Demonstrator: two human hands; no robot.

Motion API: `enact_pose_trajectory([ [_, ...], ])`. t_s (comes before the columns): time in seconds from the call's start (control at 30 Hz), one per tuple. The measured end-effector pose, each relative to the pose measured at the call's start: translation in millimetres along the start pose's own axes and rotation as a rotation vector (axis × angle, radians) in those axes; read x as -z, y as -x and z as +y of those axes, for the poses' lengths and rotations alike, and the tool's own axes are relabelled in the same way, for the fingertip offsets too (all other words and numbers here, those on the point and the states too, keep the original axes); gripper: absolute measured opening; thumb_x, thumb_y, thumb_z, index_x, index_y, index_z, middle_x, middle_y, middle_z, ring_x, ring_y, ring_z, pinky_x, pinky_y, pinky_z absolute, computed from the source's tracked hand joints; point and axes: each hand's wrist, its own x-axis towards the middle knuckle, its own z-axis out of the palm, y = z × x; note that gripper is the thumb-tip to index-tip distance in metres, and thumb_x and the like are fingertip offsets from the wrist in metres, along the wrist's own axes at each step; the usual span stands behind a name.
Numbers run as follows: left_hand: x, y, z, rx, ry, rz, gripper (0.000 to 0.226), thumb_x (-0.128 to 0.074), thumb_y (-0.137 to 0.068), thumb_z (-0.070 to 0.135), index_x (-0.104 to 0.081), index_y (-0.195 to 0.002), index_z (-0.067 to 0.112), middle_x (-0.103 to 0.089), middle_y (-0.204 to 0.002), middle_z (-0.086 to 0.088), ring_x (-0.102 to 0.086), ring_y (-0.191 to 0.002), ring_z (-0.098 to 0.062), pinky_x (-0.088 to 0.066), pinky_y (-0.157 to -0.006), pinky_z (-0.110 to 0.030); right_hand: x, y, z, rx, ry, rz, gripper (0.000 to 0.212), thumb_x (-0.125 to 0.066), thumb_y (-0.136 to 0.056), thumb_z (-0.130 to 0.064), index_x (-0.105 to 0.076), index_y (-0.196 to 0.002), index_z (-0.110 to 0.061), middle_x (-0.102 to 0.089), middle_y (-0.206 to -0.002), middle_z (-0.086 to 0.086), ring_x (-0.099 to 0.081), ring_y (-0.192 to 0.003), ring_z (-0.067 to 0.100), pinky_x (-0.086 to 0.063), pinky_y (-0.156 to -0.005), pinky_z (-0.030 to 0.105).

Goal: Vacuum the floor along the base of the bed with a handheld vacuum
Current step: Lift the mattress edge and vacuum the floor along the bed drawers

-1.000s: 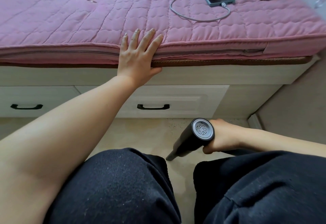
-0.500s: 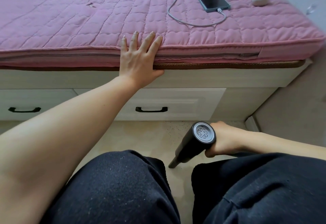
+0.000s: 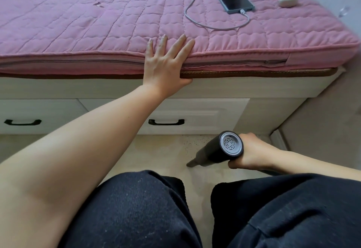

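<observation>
Two hands: both in view
Left hand (image 3: 166, 66): fingers straight, pressing on pink mattress (image 3: 117, 23) edge
Right hand (image 3: 252, 153): grips black handheld vacuum (image 3: 218, 150), nozzle at floor (image 3: 156, 150)

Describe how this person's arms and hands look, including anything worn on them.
Both forearms are bare, with no sleeve in view. The left hand shows no ring, watch or bracelet, and its nails are short and look unpainted. The right hand and its wrist also carry no visible jewellery or glove, though its fingers are mostly hidden. Dark, speckled knit trousers cover the legs below.
</observation>
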Motion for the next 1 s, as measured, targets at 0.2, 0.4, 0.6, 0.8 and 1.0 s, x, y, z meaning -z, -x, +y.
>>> enact_pose_trajectory([
  [0.2, -3.6, 2.6, 0.3, -0.004, 0.0, 0.045, 0.097, -0.071, -0.076, 0.061, -0.023, -0.156, 0.034, -0.026, -0.162, 0.007, -0.024, -0.147, -0.038, -0.011, -0.119, -0.061, -1.5, -2.9, -2.9, 0.027, 0.004, 0.012, 0.023, -0.071, -0.06, -0.02, -0.049, -0.065, -0.022, -0.062, -0.069, -0.004, -0.063, -0.07, 0.018, -0.051, -0.061, 0.036],
  [0.4, -8.2, 3.4, 0.0, -0.008, 0.003, 0.088, 0.096, -0.072, -0.074, 0.06, -0.028, -0.155, 0.033, -0.031, -0.16, 0.005, -0.029, -0.145, -0.039, -0.015, -0.117, -0.062, -5.4, -4.8, -5.8, 0.028, 0.01, 0.026, 0.03, -0.071, -0.061, -0.019, -0.043, -0.057, -0.027, -0.052, -0.057, -0.009, -0.05, -0.057, 0.012, -0.04, -0.052, 0.026],
  [0.6, -10.7, 3.8, -1.1, -0.014, 0.009, 0.12, 0.095, -0.073, -0.072, 0.059, -0.033, -0.154, 0.031, -0.035, -0.158, 0.003, -0.033, -0.142, -0.042, -0.019, -0.116, -0.064, -7.1, -8.9, -8.6, 0.045, 0.026, 0.044, 0.03, -0.071, -0.063, -0.02, -0.042, -0.057, -0.028, -0.052, -0.058, -0.01, -0.051, -0.06, 0.013, -0.039, -0.052, 0.025],
  [0.8, -11.7, 3.6, -1.9, -0.021, 0.007, 0.135, 0.095, -0.073, -0.072, 0.059, -0.034, -0.153, 0.031, -0.036, -0.158, 0.002, -0.035, -0.141, -0.042, -0.02, -0.115, -0.064, -8.5, -16.1, -10.4, 0.04, 0.036, 0.05, 0.021, -0.07, -0.064, -0.021, -0.048, -0.063, -0.022, -0.059, -0.064, -0.002, -0.057, -0.062, 0.016, -0.045, -0.054, 0.032],
  [1.0, -13.9, 4.1, -2.3, -0.028, -0.003, 0.152, 0.095, -0.073, -0.071, 0.059, -0.035, -0.153, 0.03, -0.037, -0.158, 0.001, -0.037, -0.14, -0.043, -0.023, -0.114, -0.064, -11.0, -22.8, -11.5, 0.026, 0.025, 0.054, 0.023, -0.07, -0.063, -0.022, -0.047, -0.059, -0.024, -0.055, -0.057, -0.005, -0.056, -0.057, 0.014, -0.042, -0.05, 0.028],
])
